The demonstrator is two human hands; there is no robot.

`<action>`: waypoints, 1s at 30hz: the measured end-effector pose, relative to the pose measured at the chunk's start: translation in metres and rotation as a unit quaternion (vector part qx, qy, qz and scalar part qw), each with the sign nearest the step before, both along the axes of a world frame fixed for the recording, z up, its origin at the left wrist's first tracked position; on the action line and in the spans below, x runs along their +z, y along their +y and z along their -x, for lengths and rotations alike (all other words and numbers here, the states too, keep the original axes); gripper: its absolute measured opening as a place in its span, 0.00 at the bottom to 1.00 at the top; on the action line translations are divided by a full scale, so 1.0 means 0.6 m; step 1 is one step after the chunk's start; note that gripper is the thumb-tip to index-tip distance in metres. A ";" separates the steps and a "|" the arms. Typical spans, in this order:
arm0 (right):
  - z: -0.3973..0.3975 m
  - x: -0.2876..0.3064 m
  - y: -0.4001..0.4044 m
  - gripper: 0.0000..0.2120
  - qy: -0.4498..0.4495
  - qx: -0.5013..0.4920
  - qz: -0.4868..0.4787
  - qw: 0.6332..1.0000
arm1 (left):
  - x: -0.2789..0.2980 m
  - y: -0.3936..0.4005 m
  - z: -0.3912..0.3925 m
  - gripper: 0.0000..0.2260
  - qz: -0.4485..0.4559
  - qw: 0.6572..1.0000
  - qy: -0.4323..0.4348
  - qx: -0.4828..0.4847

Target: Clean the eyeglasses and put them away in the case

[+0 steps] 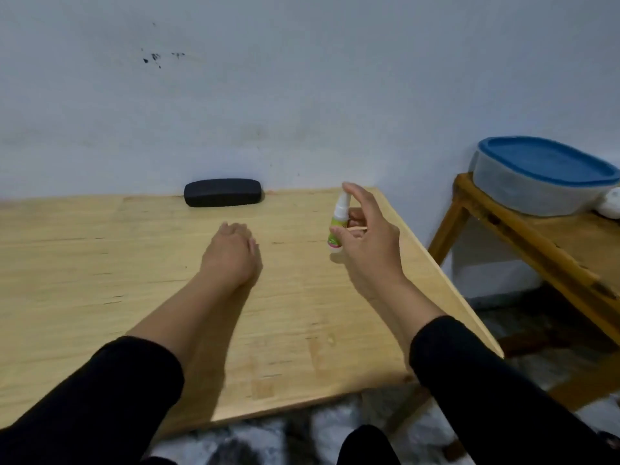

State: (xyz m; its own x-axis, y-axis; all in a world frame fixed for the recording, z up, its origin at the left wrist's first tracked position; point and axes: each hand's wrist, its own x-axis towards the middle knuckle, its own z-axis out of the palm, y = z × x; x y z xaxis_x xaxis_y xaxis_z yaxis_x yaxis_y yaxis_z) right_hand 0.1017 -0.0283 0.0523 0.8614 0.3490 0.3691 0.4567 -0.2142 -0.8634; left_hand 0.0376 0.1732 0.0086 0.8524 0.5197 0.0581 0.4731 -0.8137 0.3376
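Observation:
A black eyeglasses case (222, 192) lies shut at the back of the wooden table (100, 263), against the wall. My right hand (367, 239) holds a small white spray bottle (338, 223) with a green label upright above the table's right part, index finger on its top. My left hand (231, 253) rests palm down on the table in front of the case, fingers curled away from me. What lies under those fingers is hidden. No eyeglasses show in view.
A second wooden stand (543, 243) is at the right, bearing a clear container with a blue lid (543, 176) and a white object (611, 204). A gap separates it from the table's right edge. A pale wall closes the back.

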 end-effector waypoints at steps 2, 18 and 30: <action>-0.030 0.003 0.049 0.28 0.006 0.011 0.006 1.000 | -0.007 0.036 -0.002 0.21 -0.007 0.999 0.017 0.029; -0.209 -0.064 0.304 0.27 -0.018 0.028 0.023 0.999 | -0.033 0.051 -0.009 0.23 -0.034 0.999 0.000 0.040; -0.240 -0.071 0.315 0.31 -0.062 0.046 0.057 0.995 | -0.044 0.059 -0.014 0.24 -0.027 0.999 -0.018 0.033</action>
